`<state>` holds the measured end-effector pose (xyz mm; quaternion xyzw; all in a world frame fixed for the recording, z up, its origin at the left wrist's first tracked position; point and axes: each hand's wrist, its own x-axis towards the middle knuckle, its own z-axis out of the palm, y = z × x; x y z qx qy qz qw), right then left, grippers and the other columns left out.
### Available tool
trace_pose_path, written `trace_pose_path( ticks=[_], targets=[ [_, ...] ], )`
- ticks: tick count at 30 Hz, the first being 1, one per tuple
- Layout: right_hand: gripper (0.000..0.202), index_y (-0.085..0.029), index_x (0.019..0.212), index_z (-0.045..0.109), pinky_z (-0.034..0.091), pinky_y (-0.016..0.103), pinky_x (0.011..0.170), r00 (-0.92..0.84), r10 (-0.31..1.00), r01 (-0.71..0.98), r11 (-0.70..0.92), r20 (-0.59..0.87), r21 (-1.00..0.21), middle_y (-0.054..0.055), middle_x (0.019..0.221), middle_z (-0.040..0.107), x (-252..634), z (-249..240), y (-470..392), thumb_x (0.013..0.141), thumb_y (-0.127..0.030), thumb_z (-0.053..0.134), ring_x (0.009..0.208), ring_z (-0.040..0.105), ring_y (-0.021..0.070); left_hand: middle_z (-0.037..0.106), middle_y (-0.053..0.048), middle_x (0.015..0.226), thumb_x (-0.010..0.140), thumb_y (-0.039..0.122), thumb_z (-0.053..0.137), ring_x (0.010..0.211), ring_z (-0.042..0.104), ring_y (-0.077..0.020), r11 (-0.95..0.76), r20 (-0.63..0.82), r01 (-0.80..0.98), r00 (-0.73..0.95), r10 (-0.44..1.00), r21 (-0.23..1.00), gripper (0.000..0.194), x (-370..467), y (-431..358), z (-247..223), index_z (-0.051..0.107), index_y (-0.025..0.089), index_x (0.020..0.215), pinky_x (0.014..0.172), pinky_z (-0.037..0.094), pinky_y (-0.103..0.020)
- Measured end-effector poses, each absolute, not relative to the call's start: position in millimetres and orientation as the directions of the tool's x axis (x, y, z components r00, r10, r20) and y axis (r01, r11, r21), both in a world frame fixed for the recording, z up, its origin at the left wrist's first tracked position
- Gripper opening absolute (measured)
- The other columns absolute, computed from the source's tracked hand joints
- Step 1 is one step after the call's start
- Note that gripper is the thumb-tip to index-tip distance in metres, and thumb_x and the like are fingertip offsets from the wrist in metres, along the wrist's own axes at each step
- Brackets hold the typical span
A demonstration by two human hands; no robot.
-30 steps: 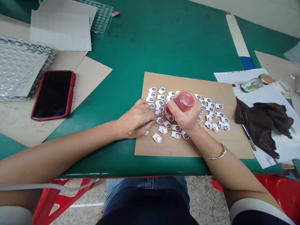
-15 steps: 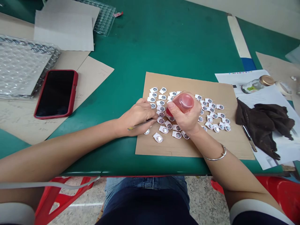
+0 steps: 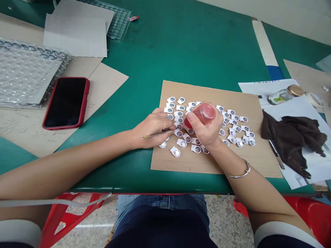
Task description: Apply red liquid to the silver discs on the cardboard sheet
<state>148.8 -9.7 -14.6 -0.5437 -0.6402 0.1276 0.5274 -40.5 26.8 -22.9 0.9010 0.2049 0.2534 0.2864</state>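
Note:
My left hand (image 3: 155,129) is closed around a thin metal tool (image 3: 156,134), which points toward the small parts. My right hand (image 3: 208,129) grips a tilted bottle of reddish liquid (image 3: 205,113), its lower end hidden by the fingers and close to my left fingertips. Under and around both hands, several small white tags with round dark-and-silver discs (image 3: 176,152) lie in loose rows on a brown cardboard sheet (image 3: 170,164). My hands hide some of the tags.
A red-cased phone (image 3: 66,102) and bubble-textured plastic trays (image 3: 24,74) lie left, near white sheets (image 3: 77,36). To the right are a dark cloth (image 3: 289,137), a metal tool (image 3: 276,154), and a glass jar with a gold lid (image 3: 286,94).
The whole view has shifted slightly, so the things on the table appear a little farther right. Both hands keep their holds, with the bottle in nearly the same place over the tags.

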Motion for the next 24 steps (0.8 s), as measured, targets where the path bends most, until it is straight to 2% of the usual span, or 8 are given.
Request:
trace_pose_path(
  ticks=[7, 14, 24],
  targets=[
    [0.018, -0.019, 0.070, 0.056, 0.047, 0.032, 0.061, 0.144, 0.827, 0.537, 0.395, 0.543, -0.745, 0.001, 0.066, 0.059, 147.7, -14.9, -8.9, 0.068, -0.033, 0.067, 0.062, 0.056, 0.0124, 0.063, 0.001, 0.065, 0.074, 0.011, 0.056, 0.066, 0.058, -0.0126, -0.724, 0.316, 0.251, 0.774, 0.549, 0.642, 0.010, -37.9, 28.2, -22.3, 0.064, 0.018, 0.074, 0.081, 0.040, -0.034],
    [0.020, -0.020, 0.070, 0.056, 0.048, 0.033, 0.062, 0.134, 0.836, 0.565, 0.377, 0.533, -0.734, 0.001, 0.067, 0.060, 148.7, -15.9, -9.6, 0.070, -0.038, 0.065, 0.063, 0.057, 0.0127, 0.064, 0.002, 0.065, 0.075, 0.014, 0.059, 0.064, 0.059, -0.0114, -0.704, 0.323, 0.236, 0.760, 0.563, 0.670, 0.007, -38.0, 31.0, -24.0, 0.063, 0.018, 0.072, 0.082, 0.041, -0.033],
    [0.019, -0.020, 0.072, 0.057, 0.048, 0.033, 0.062, 0.138, 0.840, 0.546, 0.377, 0.524, -0.748, 0.001, 0.069, 0.060, 148.1, -17.8, -11.7, 0.069, -0.036, 0.066, 0.065, 0.057, 0.0131, 0.063, 0.002, 0.064, 0.073, 0.015, 0.061, 0.064, 0.058, -0.0114, -0.660, 0.281, 0.272, 0.745, 0.605, 0.701, 0.006, -37.1, 33.4, -23.5, 0.064, 0.017, 0.070, 0.076, 0.043, -0.031]
  ],
)
